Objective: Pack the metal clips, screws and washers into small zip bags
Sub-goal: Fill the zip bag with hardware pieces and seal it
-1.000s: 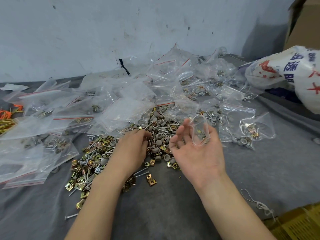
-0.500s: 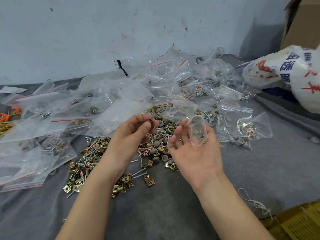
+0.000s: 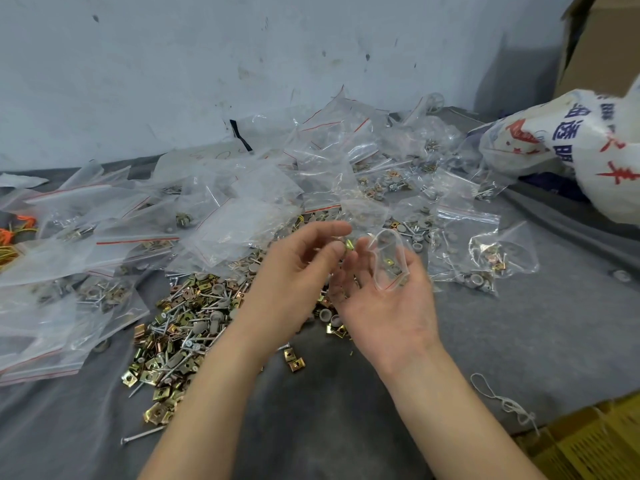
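Note:
A loose heap of brass clips, screws and grey washers [image 3: 187,327] lies on the grey cloth in front of me. My left hand [image 3: 294,282] is raised above the heap and pinches a small brass clip [image 3: 349,244] between thumb and fingers. My right hand [image 3: 384,299] is palm up just to its right and holds a small clear zip bag [image 3: 389,261] with its mouth open toward the clip. A clip and a few small parts lie inside that bag.
Many clear zip bags [image 3: 242,209] with red seal lines, some filled, are strewn behind and left of the heap. A filled bag [image 3: 485,258] lies to the right. A large printed white sack [image 3: 585,147] sits at far right, a yellow crate [image 3: 595,445] at bottom right.
My left hand rose from the heap with a clip and moved right to the mouth of the bag. My right hand kept the bag in about the same place.

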Action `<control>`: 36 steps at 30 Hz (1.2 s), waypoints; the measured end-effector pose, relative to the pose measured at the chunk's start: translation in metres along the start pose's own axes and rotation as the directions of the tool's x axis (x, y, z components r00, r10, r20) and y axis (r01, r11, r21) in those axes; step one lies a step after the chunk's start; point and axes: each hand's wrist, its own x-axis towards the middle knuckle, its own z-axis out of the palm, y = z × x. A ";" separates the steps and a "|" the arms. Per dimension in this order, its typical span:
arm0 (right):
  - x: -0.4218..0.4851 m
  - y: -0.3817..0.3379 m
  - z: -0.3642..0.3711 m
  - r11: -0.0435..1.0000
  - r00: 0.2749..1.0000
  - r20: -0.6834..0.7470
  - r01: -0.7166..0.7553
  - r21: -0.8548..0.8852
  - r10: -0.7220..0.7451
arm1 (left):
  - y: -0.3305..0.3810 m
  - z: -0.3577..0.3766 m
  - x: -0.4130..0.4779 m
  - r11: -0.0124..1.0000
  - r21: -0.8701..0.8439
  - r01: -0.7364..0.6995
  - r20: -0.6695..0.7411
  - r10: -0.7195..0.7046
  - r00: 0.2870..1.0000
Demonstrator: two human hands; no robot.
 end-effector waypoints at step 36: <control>-0.001 0.001 0.002 1.000 1.000 -0.002 -0.007 -0.009 0.007 | -0.040 -0.046 -0.013 0.614 0.751 0.243 0.024 -0.393 0.919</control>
